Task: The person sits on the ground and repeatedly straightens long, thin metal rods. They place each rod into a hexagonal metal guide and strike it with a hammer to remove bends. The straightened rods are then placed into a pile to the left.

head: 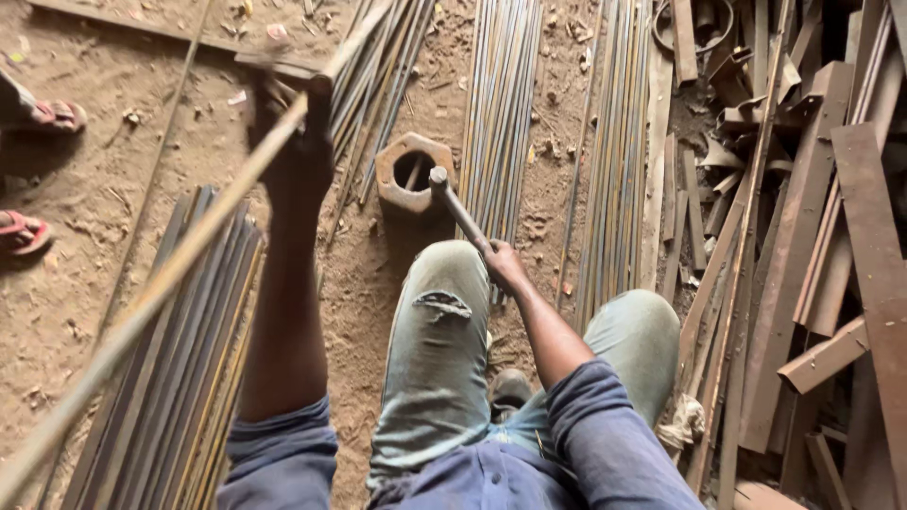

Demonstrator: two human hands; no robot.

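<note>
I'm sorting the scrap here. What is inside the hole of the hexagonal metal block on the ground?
The hexagonal metal block lies on sandy ground. A short dark piece stands in its hole. The hammer head, held by the right hand, covers its right edge.

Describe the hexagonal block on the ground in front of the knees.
The block is a thick six-sided ring of rusty-looking metal with a round hole through its middle. It lies flat on the sandy ground between bundles of thin rods. The hammer in the right hand has its head at the block's right edge; whether they touch is unclear. A dark shadow falls just below it.
</note>
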